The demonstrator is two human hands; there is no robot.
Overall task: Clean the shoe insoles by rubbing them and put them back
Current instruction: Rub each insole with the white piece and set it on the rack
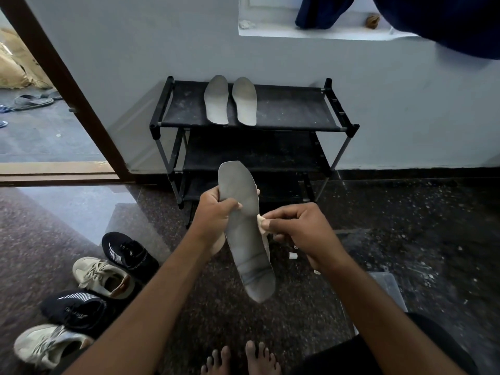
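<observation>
Four shoes point(108, 277) crowd the floor at the left: two black, two beige. The left hand point(216, 209) grips one grey insole point(243, 239) mid-air by its left edge. The right hand point(300, 228) pinches a pale scrap point(261, 221) against its right edge. Beyond, two more insoles point(216, 101) lie side by side on the black rack point(292, 109), whose back meets the wall.

No text, brand name or number can be read. There is faint pale lettering on the side of the near black sneaker point(74, 309) and on the far black sneaker point(131, 253), too small and blurred to make out. Both have white stripe marks, not letters.
</observation>
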